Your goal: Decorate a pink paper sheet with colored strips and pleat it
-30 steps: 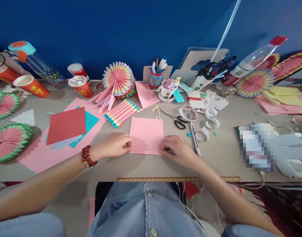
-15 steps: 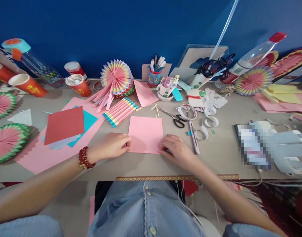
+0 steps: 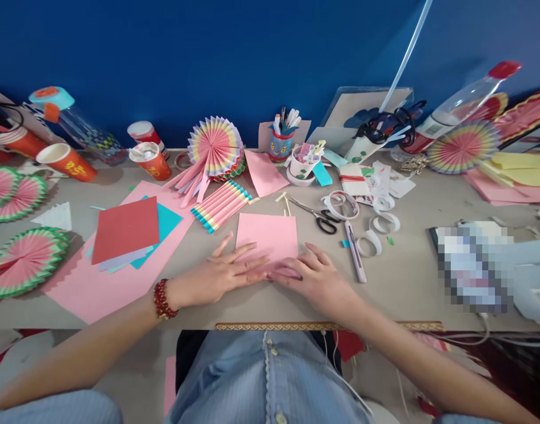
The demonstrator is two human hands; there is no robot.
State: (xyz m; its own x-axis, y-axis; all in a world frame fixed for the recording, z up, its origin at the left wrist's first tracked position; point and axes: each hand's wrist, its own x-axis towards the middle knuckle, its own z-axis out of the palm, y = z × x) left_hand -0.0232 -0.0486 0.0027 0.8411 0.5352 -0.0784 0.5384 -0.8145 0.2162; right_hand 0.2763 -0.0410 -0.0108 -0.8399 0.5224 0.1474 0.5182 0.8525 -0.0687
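A pink paper square point(image 3: 270, 235) lies flat on the table in front of me. Across its lower left part rests my left hand point(image 3: 223, 270), palm down with the fingers spread. My right hand point(image 3: 320, 280) lies over the lower right corner, its fingers apart and their tips close to those of my left hand near the bottom edge. Just beyond the square is a pleated strip point(image 3: 221, 205) in pink, yellow and blue. Black-handled scissors point(image 3: 326, 225) and a pale purple cutter point(image 3: 355, 252) lie to the right.
Red paper point(image 3: 126, 228) tops a stack on a large pink sheet point(image 3: 93, 297) at left. Paper fans, an orange cup point(image 3: 66, 161) and a pen holder point(image 3: 281, 144) stand along the blue wall. Tape rolls point(image 3: 341, 206) sit right of centre; a phone point(image 3: 468, 268) lies farther right.
Both hands have moved inward from the sides of the pink square onto its lower part, and their fingers have spread out. The camera view has shifted slightly.
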